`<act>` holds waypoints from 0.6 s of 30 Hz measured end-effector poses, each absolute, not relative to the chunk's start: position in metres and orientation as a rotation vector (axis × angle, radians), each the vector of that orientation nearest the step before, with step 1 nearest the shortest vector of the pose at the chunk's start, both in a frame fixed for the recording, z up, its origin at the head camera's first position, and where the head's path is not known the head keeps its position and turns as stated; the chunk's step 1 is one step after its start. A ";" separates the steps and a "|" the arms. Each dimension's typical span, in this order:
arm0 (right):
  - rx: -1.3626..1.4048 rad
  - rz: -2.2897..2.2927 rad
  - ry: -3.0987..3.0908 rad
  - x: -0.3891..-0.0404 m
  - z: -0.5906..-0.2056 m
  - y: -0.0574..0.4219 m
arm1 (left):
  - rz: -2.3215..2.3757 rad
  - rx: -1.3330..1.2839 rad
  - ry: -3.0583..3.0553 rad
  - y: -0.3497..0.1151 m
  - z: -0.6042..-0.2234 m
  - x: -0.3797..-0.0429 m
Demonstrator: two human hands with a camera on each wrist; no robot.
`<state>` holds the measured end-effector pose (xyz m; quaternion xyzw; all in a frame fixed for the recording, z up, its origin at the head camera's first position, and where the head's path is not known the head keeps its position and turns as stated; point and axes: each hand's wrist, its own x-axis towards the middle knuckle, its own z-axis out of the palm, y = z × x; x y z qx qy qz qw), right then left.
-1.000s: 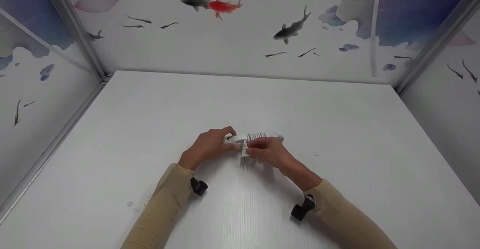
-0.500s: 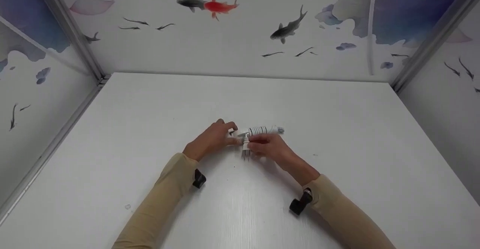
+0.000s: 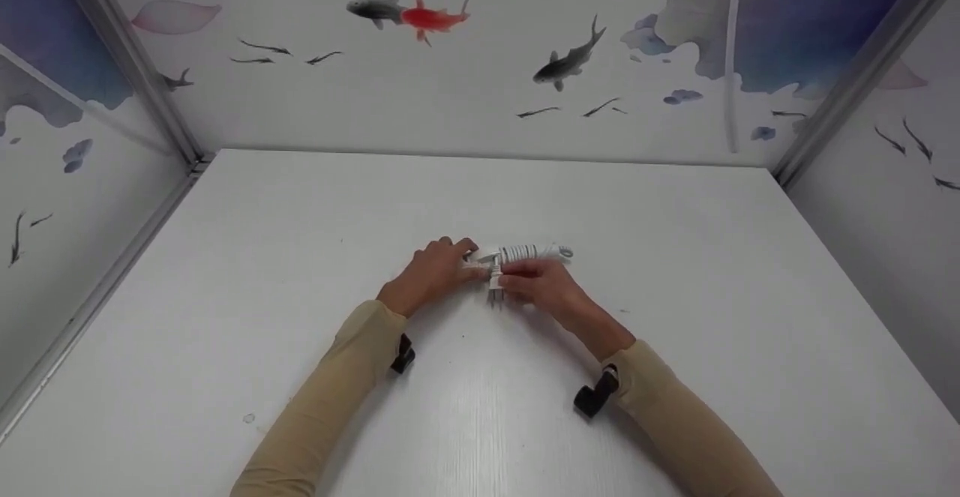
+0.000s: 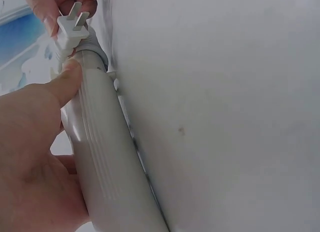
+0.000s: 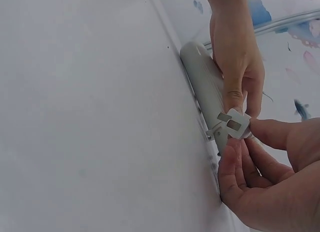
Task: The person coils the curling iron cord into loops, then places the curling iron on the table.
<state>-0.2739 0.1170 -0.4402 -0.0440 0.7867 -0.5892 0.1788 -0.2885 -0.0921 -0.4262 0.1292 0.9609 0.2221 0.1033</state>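
Note:
A long, rounded, whitish appliance, its exact kind unclear, lies low over the table with its white cord [image 3: 519,254] wound in several turns round one part. Ridges run along the body [image 4: 107,142], and a dark gap shows down its side. My left hand [image 3: 435,272] grips the body from the left, thumb pressing near the wound part. Between the thumb and fingers of my right hand [image 3: 551,287], the two-pin plug [image 5: 238,124] is pinched beside the body. In the head view its pins point toward me. A small grey loop [image 3: 566,252] sticks out at the right end.
The white table [image 3: 480,392] spreads around both hands. Behind it stands a white wall [image 3: 450,100] painted with fish, and more panels close off the left and right sides. A small mark [image 3: 249,418] shows at the table's front left.
Both hands and the appliance have shifted slightly away from me and a little rightward. The plug stays pinched throughout, and the head view has tilted slightly.

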 end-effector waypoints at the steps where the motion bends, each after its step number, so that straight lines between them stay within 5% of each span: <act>1: -0.129 -1.668 2.226 -0.274 -0.441 0.116 | 0.650 0.389 2.841 -0.093 -0.426 -0.287; 18: -0.072 -1.696 2.227 -0.275 -0.442 0.113 | 0.584 0.483 2.865 -0.104 -0.428 -0.285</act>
